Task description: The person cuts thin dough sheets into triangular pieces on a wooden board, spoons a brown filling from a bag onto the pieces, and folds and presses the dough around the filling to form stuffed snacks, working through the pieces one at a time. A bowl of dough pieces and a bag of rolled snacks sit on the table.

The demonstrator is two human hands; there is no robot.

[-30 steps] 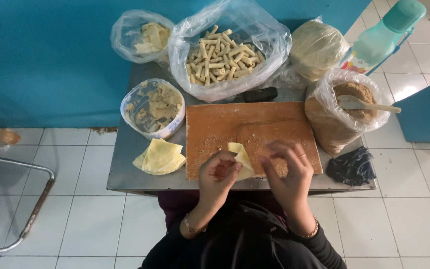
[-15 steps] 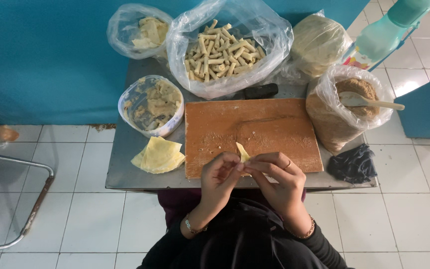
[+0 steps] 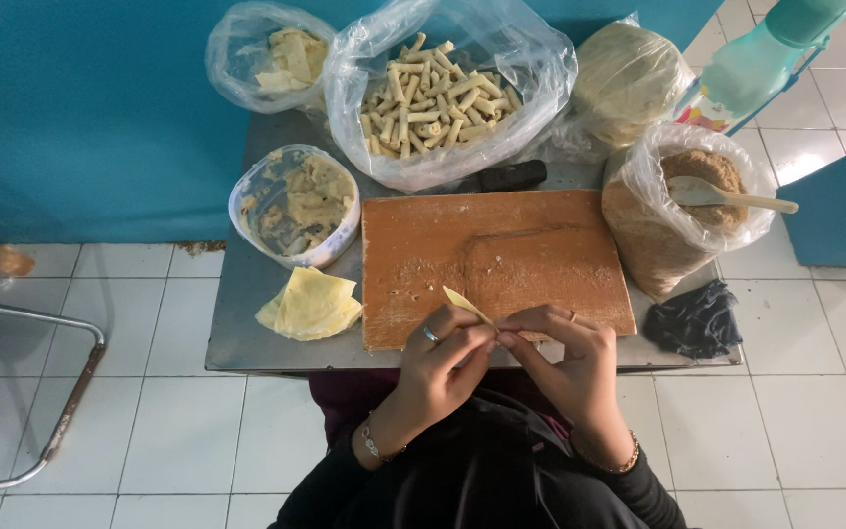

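Note:
My left hand (image 3: 443, 355) and my right hand (image 3: 568, 355) meet over the near edge of a wooden board (image 3: 497, 263). Both pinch a thin pale yellow wrapper (image 3: 466, 304); one pointed corner sticks up between the fingertips, the rest is hidden by my fingers. A ring shows on my left hand, a bracelet on each wrist. A small stack of flat yellow wrappers (image 3: 311, 306) lies left of the board on the metal table (image 3: 247, 333).
Behind the board stands a large clear bag of finished rolls (image 3: 435, 98). A bowl of filling (image 3: 298, 204) sits at the left, a bag of brown crumbs with a spoon (image 3: 685, 206) at the right, a dark cloth (image 3: 699, 319) by the table's right corner.
The wrapper lay partly open on the board a second ago. My hands have since drawn together and toward me, folding it tighter until only its tip shows.

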